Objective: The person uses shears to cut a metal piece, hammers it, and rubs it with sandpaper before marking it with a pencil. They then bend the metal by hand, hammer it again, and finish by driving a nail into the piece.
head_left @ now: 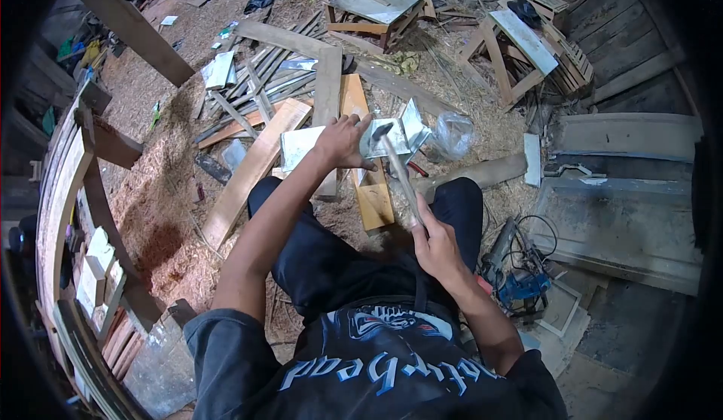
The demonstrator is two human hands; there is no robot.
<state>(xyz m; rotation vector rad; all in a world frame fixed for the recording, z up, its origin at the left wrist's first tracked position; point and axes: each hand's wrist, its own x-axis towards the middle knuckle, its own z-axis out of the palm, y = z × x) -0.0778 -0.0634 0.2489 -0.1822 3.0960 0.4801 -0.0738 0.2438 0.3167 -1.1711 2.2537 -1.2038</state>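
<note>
My right hand (pixel 437 248) is wrapped round the wooden handle of a hammer (pixel 401 173), whose dark metal head is over a white-faced board (pixel 301 147). My left hand (pixel 340 143) spans this board just left of the hammer head, thumb at the near edge and fingers at the far edge, gripping it. At the board's right end stands a tilted whitish piece (pixel 414 125). Under the board run a yellowish plank (pixel 374 203) and a grey plank (pixel 327 81). Any nail under the hammer head is too small to make out.
A long brown plank (pixel 256 171) leans at my left knee. Beyond lies a pile of thin wood strips (pixel 263 88). A blue power tool (pixel 525 288) with a cord sits at my right. A clear plastic bag (pixel 454 135) is right of the work. Wood shavings cover the floor.
</note>
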